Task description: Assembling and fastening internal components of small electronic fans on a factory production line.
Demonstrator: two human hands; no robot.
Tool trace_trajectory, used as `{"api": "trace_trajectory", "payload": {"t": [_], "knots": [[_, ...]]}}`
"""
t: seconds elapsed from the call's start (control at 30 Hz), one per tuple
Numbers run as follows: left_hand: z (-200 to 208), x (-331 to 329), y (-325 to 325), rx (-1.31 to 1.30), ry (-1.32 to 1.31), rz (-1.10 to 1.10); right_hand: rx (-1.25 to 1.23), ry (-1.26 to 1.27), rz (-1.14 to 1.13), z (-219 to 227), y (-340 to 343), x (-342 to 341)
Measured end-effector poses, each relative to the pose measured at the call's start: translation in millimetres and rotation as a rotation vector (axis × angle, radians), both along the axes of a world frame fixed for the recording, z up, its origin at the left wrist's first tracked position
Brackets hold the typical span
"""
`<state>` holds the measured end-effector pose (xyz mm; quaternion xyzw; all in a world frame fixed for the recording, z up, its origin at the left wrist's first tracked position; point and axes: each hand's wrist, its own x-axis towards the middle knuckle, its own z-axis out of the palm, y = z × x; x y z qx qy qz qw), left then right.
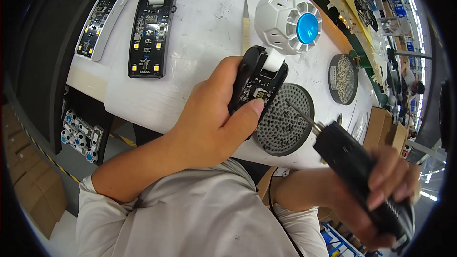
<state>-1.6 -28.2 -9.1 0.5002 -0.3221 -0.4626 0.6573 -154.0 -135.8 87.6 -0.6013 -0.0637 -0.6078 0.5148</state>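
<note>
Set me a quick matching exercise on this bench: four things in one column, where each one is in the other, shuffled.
1. Black screwdriver
2. Black circuit-board unit
3. Large blue disc
4. Pointed tool with pale handle

A. Set in the white ball
B. Lying on the white worktop
C. In the right hand
D. In the left hand

Pairs: 1-C, 2-D, 3-A, 4-B

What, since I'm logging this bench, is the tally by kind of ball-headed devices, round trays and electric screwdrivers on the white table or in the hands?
Ball-headed devices: 3 (1 in the left hand, 2 on the white table)
Round trays: 2
Electric screwdriver: 1, in the right hand
Total: 6
</note>
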Motion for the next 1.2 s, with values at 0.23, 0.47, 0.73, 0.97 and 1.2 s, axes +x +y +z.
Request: {"api": "trace_trajectory", "payload": {"t": [0.23, 0.47, 0.73, 0.97, 1.2], "knots": [[-2.1, 0.8, -1.1, -0.023, -0.060, 0.057, 0.002, -0.069, 0.224, 4.4, 10.6, 13.9], [0.1, 3.5, -1.2, -0.058, -0.188, 0.082, 0.061, -0.180, 0.094, -5.3, 14.4, 28.2], [2.3, 5.0, 0.2, -0.003, -0.191, 0.048, -0.068, 0.091, 0.199, 0.8, 8.4, 24.9], [7.2, 3.5, -0.1, 0.005, -0.181, 0.053, -0.108, 0.160, 0.200, 1.1, 7.1, 22.8], [4.1, -2.1, 0.9, 0.014, -0.356, 0.052, -0.073, 0.063, 0.033, -4.3, 17.6, 31.2]]}}
